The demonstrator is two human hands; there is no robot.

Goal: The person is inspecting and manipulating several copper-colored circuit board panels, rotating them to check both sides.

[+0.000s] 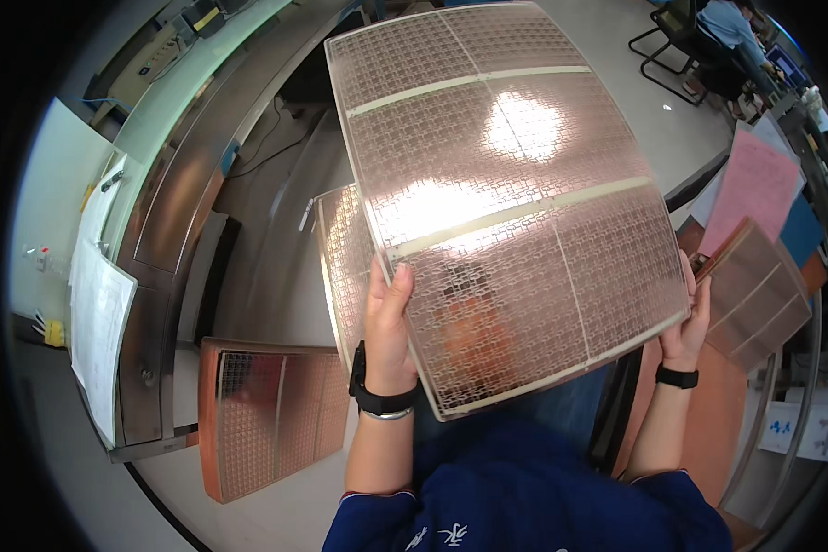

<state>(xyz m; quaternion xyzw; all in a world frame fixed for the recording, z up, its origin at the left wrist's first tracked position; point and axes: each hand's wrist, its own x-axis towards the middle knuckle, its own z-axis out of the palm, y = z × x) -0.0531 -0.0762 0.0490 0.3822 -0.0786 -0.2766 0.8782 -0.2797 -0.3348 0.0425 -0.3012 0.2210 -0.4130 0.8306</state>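
Note:
Between my hands is a large copper-coloured circuit board panel (607,156), tilted and covered in a fine repeated grid, with pale strips dividing it. My left hand (391,317) is closed on its left edge, thumb on the front face. At the lower right edge, my right hand (688,317) grips it, with the fingers partly behind. Bright light reflects off the panel's surface. Another similar panel (340,244) shows partly behind its left side; the rest of it is hidden.
A thick stack of similar panels (276,414) stands at lower left, another stack (754,299) at right beside a pink sheet (754,184). A metal cabinet (170,230) runs along the left, with papers (99,322) hanging there. A person (731,32) sits far right.

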